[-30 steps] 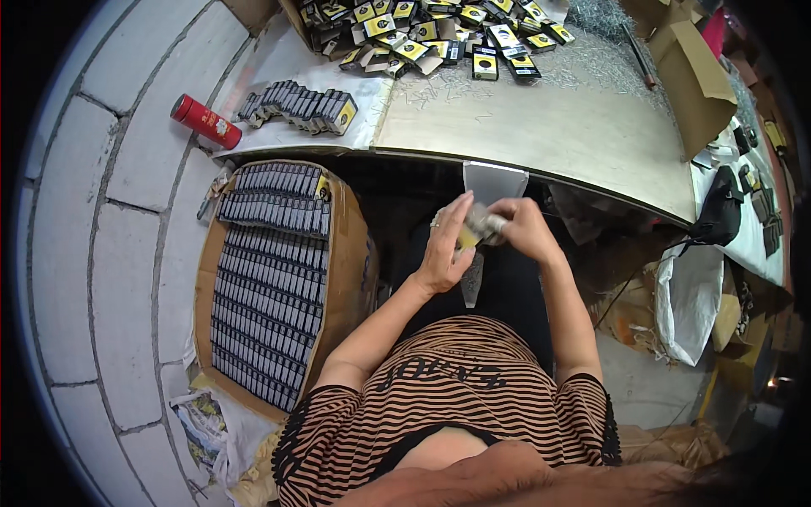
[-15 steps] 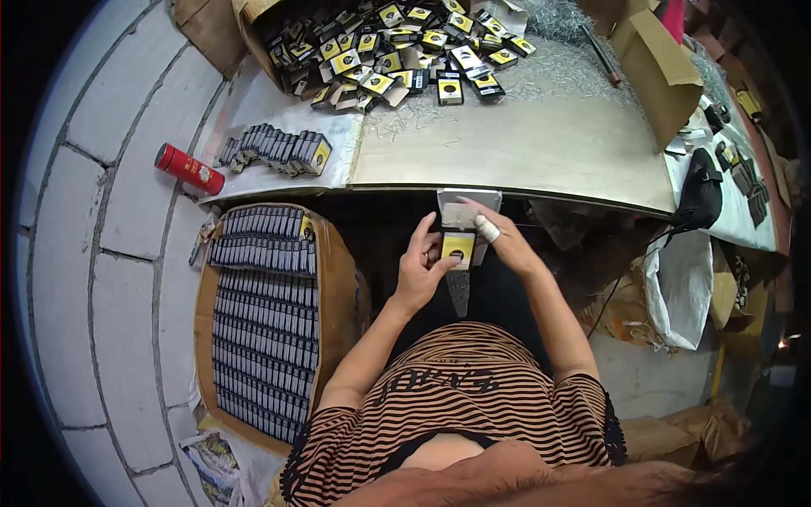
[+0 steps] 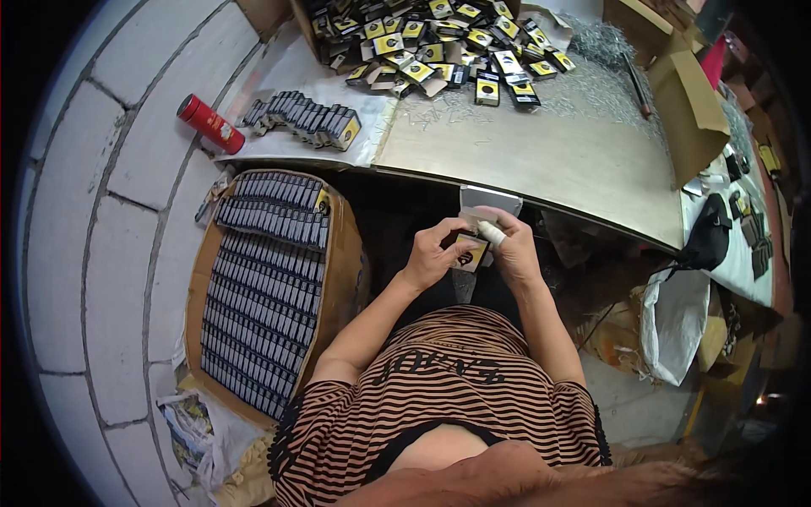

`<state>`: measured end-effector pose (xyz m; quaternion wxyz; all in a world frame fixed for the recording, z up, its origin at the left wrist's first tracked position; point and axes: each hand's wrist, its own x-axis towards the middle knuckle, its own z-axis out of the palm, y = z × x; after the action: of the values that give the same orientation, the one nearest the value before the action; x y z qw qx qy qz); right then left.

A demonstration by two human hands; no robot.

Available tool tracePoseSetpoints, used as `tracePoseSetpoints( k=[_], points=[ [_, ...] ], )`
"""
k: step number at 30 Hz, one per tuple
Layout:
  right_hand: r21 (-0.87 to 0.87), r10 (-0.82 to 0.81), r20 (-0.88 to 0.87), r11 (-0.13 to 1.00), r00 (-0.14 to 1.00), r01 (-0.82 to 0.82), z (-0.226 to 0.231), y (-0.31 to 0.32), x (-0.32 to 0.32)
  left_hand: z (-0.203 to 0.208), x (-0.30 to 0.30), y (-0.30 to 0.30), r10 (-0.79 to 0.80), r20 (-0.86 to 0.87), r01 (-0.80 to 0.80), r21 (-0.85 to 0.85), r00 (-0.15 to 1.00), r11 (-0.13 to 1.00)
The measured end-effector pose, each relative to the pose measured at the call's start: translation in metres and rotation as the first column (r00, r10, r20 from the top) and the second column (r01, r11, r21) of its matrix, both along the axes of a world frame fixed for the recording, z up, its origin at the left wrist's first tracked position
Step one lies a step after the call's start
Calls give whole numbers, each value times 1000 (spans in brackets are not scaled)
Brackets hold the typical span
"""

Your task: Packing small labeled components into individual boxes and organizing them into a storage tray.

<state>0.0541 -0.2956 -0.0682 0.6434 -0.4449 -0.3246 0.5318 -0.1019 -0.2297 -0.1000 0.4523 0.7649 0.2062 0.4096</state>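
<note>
A small yellow-and-black cardboard box [image 3: 469, 256] is held in front of my body, just off the table's front edge. My left hand [image 3: 437, 252] has its fingers closed on the box's left side and upper end. My right hand [image 3: 512, 245] grips the box from the right, its thumb wrapped in white tape, with fingers at the top flap. The flap is partly hidden behind my fingers. A grey metal plate [image 3: 490, 200] juts out from under the table edge just beyond my hands.
On the table [image 3: 524, 160] lie a heap of similar boxes [image 3: 439, 51], loose clear pins or sticks, and a stacked row of boxes [image 3: 308, 120] beside a red flask [image 3: 209, 123]. To my left stands a carton [image 3: 338, 228] packed with boxes. A white sack [image 3: 673, 325] hangs at right.
The flap end of the small box has been pressed down or folded over, and my hands have come closer together around it. The whole view has shifted and tilted slightly.
</note>
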Motion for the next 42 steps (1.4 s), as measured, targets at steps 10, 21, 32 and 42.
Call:
tracePoseSetpoints(
  k=[10,21,32,42],
  points=[
    [-80,-55,231,994,971,75,-6,2,7,-5,0,-5,20,82,10,-356,996,935],
    [45,-42,713,999,700,15,-7,2,18,-13,6,0,-67,99,108,-504,993,857],
    [-70,112,219,993,969,-99,-8,4,26,-19,7,-4,-66,106,80,-134,992,988],
    [-154,64,-229,983,971,-101,-21,5,9,-14,-1,-1,20,-101,-12,75,995,997]
  ],
)
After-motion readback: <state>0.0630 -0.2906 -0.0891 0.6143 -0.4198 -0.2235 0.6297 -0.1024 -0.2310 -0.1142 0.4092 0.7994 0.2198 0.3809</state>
